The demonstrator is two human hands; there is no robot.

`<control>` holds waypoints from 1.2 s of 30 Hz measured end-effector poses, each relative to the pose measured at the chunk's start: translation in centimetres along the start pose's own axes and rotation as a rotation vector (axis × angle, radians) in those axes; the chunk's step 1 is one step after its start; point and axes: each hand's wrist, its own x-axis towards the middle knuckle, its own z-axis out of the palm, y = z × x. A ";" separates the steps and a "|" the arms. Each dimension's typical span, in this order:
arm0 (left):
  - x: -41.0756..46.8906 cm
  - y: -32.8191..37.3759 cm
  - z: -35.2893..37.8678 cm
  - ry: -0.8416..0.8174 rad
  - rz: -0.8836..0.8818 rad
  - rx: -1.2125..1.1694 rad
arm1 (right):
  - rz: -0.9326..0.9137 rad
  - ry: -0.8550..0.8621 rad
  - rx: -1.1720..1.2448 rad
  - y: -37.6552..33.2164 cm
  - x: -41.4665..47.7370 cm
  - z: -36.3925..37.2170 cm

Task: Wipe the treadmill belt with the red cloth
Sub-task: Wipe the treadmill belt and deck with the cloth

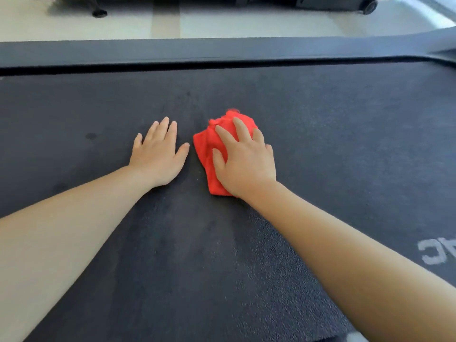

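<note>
The wide dark grey treadmill belt (320,134) looks matt and rubbery, finely pebbled in the lower middle of the frame. On it, at centre, the crumpled bright red cloth (209,156) is soft and fuzzy, frayed at its upper edge. The smooth dark grey side rail (172,49) across the top has a dull sheen; the pale floor (74,23) beyond looks smooth and faintly glossy.
</note>
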 end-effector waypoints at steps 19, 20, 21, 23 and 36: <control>5.4 -4.4 0.2 0.181 -0.020 -0.063 | 0.102 0.063 -0.013 -2.2 20.5 4.2; 5.4 -4.4 0.2 0.183 -0.021 -0.070 | 0.100 0.055 -0.020 -2.3 20.6 4.2; 5.4 -4.3 0.1 0.184 -0.024 -0.076 | 0.093 0.043 -0.026 -2.3 20.5 4.0; 5.2 -4.3 0.0 0.184 -0.028 -0.086 | 0.075 0.010 -0.025 -2.1 19.6 3.6; 4.6 -4.2 -0.3 0.120 0.009 -0.099 | 0.097 0.033 -0.031 -4.8 -0.2 0.8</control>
